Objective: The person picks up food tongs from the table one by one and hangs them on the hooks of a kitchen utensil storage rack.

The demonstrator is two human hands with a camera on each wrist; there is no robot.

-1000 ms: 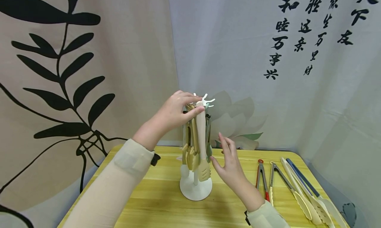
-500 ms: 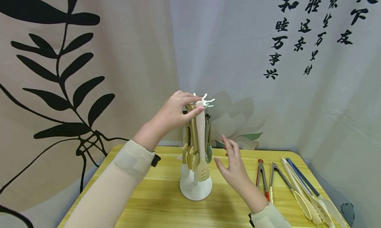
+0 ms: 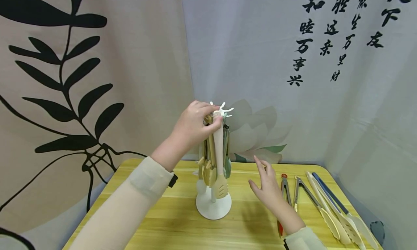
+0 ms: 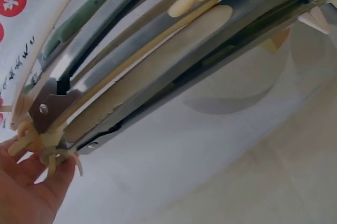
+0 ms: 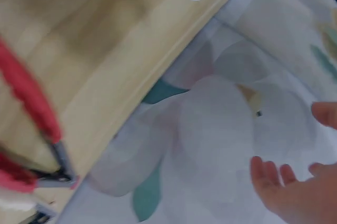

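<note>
A white utensil rack (image 3: 213,211) with prongs on top stands mid-table, hung with several tongs and turners. My left hand (image 3: 195,120) grips its top, thumb and fingers around the upper end of a beige slotted turner (image 3: 220,184) hanging at the front. In the left wrist view, the fingers of my left hand (image 4: 34,182) are right at the rings of hanging metal tongs (image 4: 97,84). My right hand (image 3: 269,189) is in the air right of the rack, fingers loosely spread and holding nothing. Beside it lie red-tipped tongs (image 3: 285,186), partly hidden behind the forearm.
On the right of the yellow wooden table (image 3: 176,224) lie cream-tipped tongs (image 3: 307,190), pale turners (image 3: 349,226) and a blue-handled turner (image 3: 329,195). A printed curtain (image 3: 247,61) hangs close behind the table's far edge.
My right hand has moved right and slightly down, away from the rack and over toward the red-tipped tongs. My left hand stays at the rack's top.
</note>
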